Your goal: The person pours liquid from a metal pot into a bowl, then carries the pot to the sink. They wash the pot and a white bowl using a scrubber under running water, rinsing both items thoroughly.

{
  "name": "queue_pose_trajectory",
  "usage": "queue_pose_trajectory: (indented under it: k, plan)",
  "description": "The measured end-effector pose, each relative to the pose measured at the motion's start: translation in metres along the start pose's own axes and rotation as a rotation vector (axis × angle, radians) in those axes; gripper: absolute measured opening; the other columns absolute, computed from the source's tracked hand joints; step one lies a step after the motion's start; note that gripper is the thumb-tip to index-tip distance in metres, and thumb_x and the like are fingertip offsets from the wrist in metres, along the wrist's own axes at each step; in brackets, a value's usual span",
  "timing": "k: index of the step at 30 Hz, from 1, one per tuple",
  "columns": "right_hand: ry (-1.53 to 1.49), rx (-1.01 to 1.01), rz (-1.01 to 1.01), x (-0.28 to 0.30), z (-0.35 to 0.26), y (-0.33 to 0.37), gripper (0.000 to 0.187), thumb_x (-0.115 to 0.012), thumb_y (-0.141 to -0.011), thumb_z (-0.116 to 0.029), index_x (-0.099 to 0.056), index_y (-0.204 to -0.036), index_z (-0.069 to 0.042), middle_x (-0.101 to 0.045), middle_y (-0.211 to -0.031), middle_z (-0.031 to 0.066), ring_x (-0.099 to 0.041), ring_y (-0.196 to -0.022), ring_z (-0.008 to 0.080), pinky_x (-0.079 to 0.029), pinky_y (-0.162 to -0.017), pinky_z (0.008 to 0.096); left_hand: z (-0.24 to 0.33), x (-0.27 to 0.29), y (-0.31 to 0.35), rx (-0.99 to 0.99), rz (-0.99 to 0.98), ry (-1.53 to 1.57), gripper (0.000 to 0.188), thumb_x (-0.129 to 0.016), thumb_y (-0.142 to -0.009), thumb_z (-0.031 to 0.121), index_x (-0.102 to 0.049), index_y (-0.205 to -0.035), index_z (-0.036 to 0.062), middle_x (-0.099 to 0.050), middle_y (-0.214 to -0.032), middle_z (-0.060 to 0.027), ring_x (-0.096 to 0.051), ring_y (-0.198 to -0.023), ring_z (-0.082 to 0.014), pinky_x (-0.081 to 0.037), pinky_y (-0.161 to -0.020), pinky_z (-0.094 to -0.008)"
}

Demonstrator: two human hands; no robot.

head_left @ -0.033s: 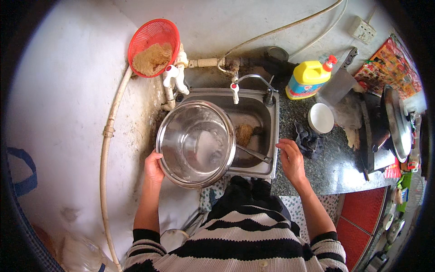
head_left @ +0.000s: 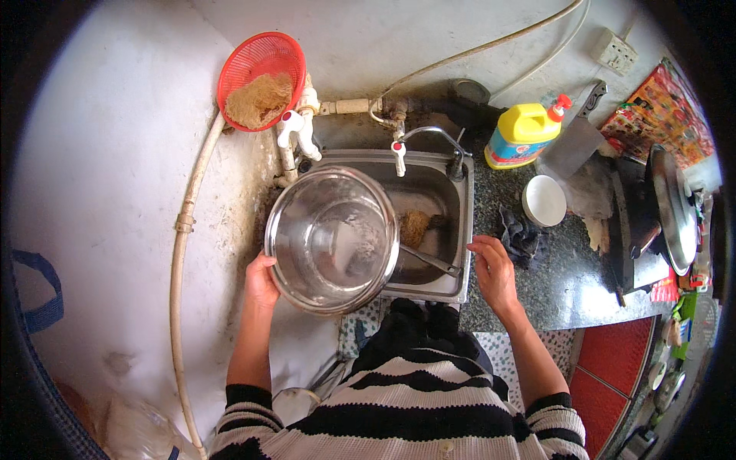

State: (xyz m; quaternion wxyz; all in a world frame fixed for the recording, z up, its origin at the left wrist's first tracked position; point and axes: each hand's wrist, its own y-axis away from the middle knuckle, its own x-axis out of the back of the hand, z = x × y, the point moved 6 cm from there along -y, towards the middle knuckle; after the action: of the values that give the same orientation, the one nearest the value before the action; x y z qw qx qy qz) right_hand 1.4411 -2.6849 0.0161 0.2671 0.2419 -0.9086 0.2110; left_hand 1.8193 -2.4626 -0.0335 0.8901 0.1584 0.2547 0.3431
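A shiny round metal basin point(head_left: 334, 230) is over the left part of the steel sink point(head_left: 466, 222), its hollow inside facing up. At its lower left rim my left hand point(head_left: 262, 282) grips the edge, thumb over the lip. My right hand point(head_left: 494, 272) is by the sink's right edge, holding nothing, its fingers loosely bent and apart from the basin. In the sink, partly hidden by the basin, lie a brown fibrous scrubber point(head_left: 415, 228) and a utensil with a grey handle point(head_left: 433, 261).
A white tap point(head_left: 399, 157) hangs over the sink; another point(head_left: 290, 126) is beside a red basket point(head_left: 261, 50) holding brown fibre. On the right counter point(head_left: 567, 280) are a dark cloth point(head_left: 521, 238), white bowl point(head_left: 543, 201), yellow jug point(head_left: 521, 134), cleaver point(head_left: 575, 146) and lidded stove.
The basin has tilted very slightly in my left hand. My right hand has not visibly moved.
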Motion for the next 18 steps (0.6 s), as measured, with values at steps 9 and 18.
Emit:
queue_pose_trajectory:
  k: [9,18]
  plan:
    - [-0.509,-0.417,-0.196,-0.073,-0.018,-0.02,0.028,-0.052,-0.09,-0.025,-0.056,-0.094,0.002,-0.056,-0.076,0.0114,-0.052,-0.071,0.0161,-0.044,-0.066,0.0301,-0.033,-0.026,-0.034,0.105,0.095,0.027,0.035,-0.049,-0.076,0.011,-0.052,-0.11,0.0015,-0.058,-0.102,-0.0111,-0.057,-0.092,-0.0243,-0.045,-0.085,-0.0369]
    - [-0.514,-0.282,-0.356,-0.098,-0.089,-0.066,0.03,-0.058,-0.084,-0.028,-0.054,-0.075,0.0,-0.05,-0.063,0.0023,-0.045,-0.059,0.0102,-0.04,-0.053,0.0274,-0.056,-0.028,-0.044,0.292,0.084,0.009,0.031,-0.049,-0.082,0.012,-0.051,-0.112,0.0025,-0.058,-0.102,-0.0099,-0.057,-0.089,-0.0227,-0.045,-0.082,-0.0359]
